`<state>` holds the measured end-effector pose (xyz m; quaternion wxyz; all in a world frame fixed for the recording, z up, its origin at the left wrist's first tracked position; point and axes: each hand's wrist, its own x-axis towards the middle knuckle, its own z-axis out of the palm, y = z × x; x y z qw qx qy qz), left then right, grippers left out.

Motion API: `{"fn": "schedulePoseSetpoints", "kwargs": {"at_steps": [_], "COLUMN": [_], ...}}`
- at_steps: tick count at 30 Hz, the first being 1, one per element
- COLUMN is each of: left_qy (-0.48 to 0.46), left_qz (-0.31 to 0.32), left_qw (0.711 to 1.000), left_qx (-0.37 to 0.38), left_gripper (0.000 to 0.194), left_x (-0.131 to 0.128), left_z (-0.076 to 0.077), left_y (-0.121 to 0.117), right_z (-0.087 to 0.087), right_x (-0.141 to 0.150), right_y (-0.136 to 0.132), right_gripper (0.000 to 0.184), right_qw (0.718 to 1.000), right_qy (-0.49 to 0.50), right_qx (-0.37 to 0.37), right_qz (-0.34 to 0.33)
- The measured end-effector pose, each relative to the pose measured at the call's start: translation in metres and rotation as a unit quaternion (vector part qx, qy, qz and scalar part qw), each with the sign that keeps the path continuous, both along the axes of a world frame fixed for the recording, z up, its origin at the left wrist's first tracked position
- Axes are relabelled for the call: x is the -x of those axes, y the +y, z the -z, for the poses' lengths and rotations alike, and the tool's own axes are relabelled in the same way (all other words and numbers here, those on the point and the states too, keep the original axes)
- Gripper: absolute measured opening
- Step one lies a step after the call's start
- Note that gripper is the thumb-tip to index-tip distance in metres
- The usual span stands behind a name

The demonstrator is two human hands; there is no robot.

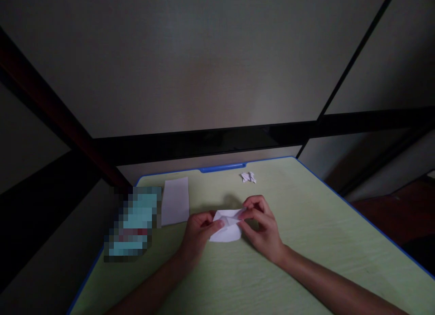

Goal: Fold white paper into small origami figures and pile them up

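Observation:
A partly folded sheet of white paper (225, 233) is held between my two hands, just above the pale table. My left hand (200, 233) pinches its left side, the thumb lying on top of the folds. At the upper right corner, my right hand (261, 226) grips the paper between thumb and fingers. Creased flaps meet near the middle, and the lower part hangs as a single flat piece. The fingers of my left hand under the paper are hidden.
A small folded white paper piece (248, 177) lies near the table's far edge. To the left rest a stack of white paper (175, 201) and a blurred-out teal object (136, 220). The table (306, 224) has a blue rim; a pale panelled wall (204, 70) stands behind it.

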<state>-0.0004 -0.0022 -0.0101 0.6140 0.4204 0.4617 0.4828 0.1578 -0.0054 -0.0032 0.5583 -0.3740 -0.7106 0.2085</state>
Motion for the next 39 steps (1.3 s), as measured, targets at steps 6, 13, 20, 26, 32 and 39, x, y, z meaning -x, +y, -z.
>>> {"fn": "schedulePoseSetpoints", "kwargs": {"at_steps": [6,13,20,26,32,39], "left_qy": [-0.107,-0.024,-0.084,-0.076,0.03,0.137], "left_qz": [-0.008,0.054,-0.039,-0.105,-0.145,-0.123], "left_qw": [0.992,0.997,0.995,0.99,0.989,0.98], "left_qx": [0.068,0.044,0.035,0.056,0.014,-0.072], "left_gripper": [0.021,0.021,0.015,0.021,0.027,0.016], "left_x": [0.0,0.004,0.011,0.017,0.018,0.006], "left_z": [-0.004,0.001,-0.016,-0.027,-0.033,-0.03], "left_y": [0.005,0.004,0.016,0.023,0.022,0.014], "right_z": [0.002,-0.001,-0.001,0.001,-0.008,-0.001], "right_x": [0.0,-0.004,-0.005,-0.002,0.0,0.014], "right_y": [0.002,-0.001,0.0,0.002,0.006,0.002], "right_gripper": [0.014,0.015,0.015,0.016,0.021,0.017], "right_qw": [0.999,0.995,0.995,0.993,0.97,0.905], "right_qy": [0.013,-0.048,-0.055,-0.035,0.019,0.198], "right_qx": [-0.008,-0.087,-0.076,-0.003,0.107,0.311], "right_qz": [-0.042,0.026,-0.012,-0.115,-0.217,-0.213]}}
